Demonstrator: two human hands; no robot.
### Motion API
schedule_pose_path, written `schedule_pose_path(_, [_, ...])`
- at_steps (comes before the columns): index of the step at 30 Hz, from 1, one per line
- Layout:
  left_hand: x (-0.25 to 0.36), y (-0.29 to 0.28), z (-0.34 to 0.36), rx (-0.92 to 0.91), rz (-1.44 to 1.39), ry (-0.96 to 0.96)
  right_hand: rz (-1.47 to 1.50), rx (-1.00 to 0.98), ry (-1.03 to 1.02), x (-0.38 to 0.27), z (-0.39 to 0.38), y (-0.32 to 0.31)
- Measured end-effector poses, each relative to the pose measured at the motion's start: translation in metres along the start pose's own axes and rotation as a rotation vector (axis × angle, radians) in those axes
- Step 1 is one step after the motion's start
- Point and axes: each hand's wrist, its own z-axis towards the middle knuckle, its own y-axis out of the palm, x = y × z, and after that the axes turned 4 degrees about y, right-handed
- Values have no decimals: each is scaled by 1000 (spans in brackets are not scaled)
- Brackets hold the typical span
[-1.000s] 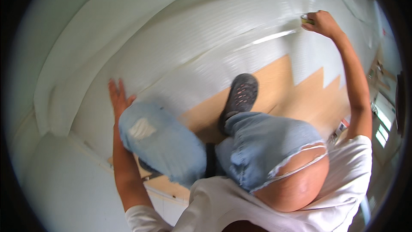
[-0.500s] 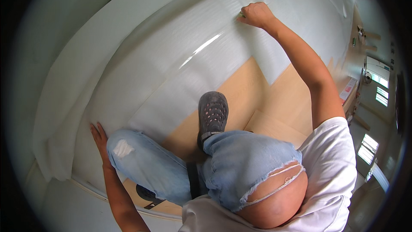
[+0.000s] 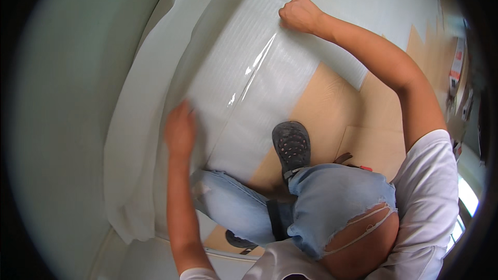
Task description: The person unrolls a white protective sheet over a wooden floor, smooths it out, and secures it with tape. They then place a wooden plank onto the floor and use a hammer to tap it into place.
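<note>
The left hand lies flat with fingers together at centre left, pinning the white sheet that covers the floor, while the right hand, fisted on its upper edge, seems to keep it taut

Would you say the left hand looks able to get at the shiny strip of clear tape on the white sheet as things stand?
Probably yes. The left hand lies flat on the white sheet, with only bare sheet between it and the clear tape; the right hand is fisted farther up.
</note>
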Motion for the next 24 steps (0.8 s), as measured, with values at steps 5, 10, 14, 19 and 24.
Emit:
schedule_pose_path(5, [69, 45, 176, 112, 19, 465, -17, -4, -31, -5, 8, 7])
schedule_pose_path(10, [47, 71, 215, 66, 73, 404, -68, 38, -51, -10, 11, 15])
schedule_pose_path(14, [45, 76, 211, 63, 36, 399, -95, -52, -40, -16, 12, 6])
schedule_pose_path(19, [42, 72, 213, 56, 8, 426, -190, -81, -74, -20, 21, 2])
schedule_pose_path(24, [54, 64, 215, 26, -75, 442, -123, -55, -47, -28, 24, 0])
